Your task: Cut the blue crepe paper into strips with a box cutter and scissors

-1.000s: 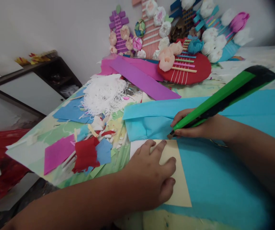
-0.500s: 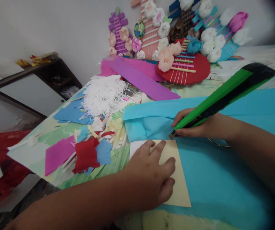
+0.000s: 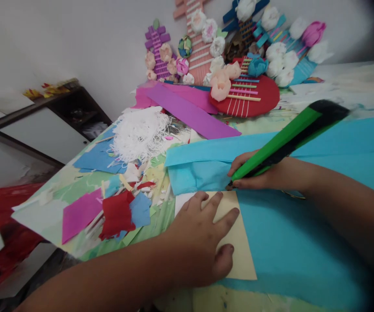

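Observation:
My left hand (image 3: pixel 198 240) lies with spread fingers on a cream rectangle of card (image 3: pixel 241 251), pressing it onto bright turquoise paper (image 3: pixel 281 234). In my right hand (image 3: pixel 265 173) is a green and black pencil (image 3: pixel 281 141), gripped near its point. The dark tip meets the turquoise paper close to the card's upper right corner. A white strip (image 3: pixel 180 201) shows at the card's upper left, partly under my left fingers. Beyond the card, a folded, creased part of the turquoise paper (image 3: pixel 200 173) stretches across. A thin golden curved thing (image 3: pixel 293 195) shows under my right wrist.
Left of the paper lie scraps in magenta (image 3: pixel 81 214), red (image 3: pixel 117 214) and blue (image 3: pixel 100 154), and a heap of white string (image 3: pixel 141 132). Purple strips (image 3: pixel 196 110) lie behind. Decorated guitar shapes, one red (image 3: pixel 265 97), stand or lie by the wall. A cabinet (image 3: pixel 44 134) is at left.
The pencil's upper end has swung left and lower, while its tip has shifted slightly left along the card's top edge. My left fingers have stretched a little. The whole view has shifted slightly.

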